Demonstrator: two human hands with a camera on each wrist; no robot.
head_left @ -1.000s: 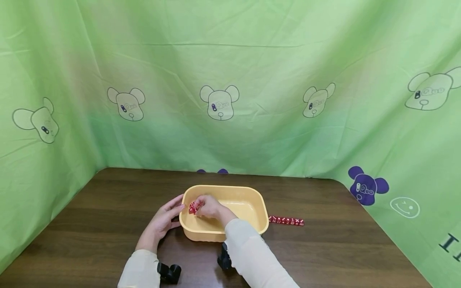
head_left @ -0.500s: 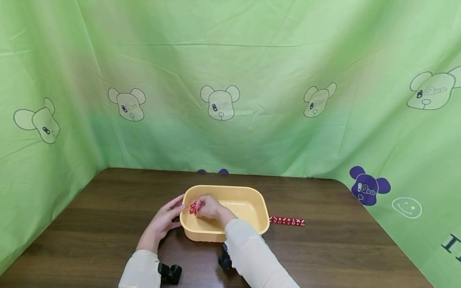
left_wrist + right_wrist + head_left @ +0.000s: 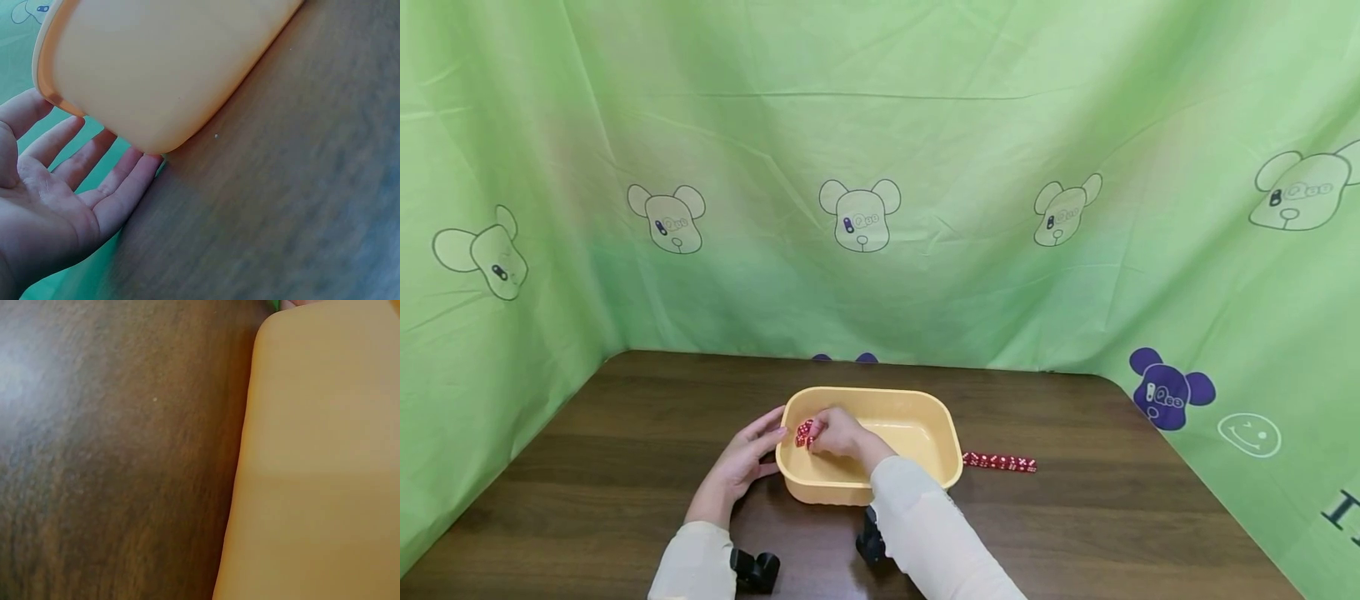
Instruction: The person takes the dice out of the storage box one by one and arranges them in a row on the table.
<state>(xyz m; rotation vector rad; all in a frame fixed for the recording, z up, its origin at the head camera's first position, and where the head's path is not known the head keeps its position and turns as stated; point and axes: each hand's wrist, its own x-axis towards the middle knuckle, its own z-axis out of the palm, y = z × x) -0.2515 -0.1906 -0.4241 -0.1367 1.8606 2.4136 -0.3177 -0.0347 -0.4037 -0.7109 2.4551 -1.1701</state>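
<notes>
Right hand (image 3: 838, 433) reaches into the shallow yellow plastic tub (image 3: 925, 408), fingers pinched round a clump of small red translucent dice (image 3: 803, 432) at its left inside wall. Left hand (image 3: 747, 456) rests flat, fingers straight, on the tub's outer left wall (image 3: 156, 75). Dice look hard, light and slick, likely to spill, so cup them; a row of red dice (image 3: 998, 462) lies on the brown wooden table (image 3: 625, 433), right of the tub.

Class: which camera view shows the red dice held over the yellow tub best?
The head view. There the red dice show in the right hand, above the yellow tub. The left wrist view shows only the tub's outer wall and the open left hand; the right wrist view shows only wall and table. Neither shows dice.
</notes>
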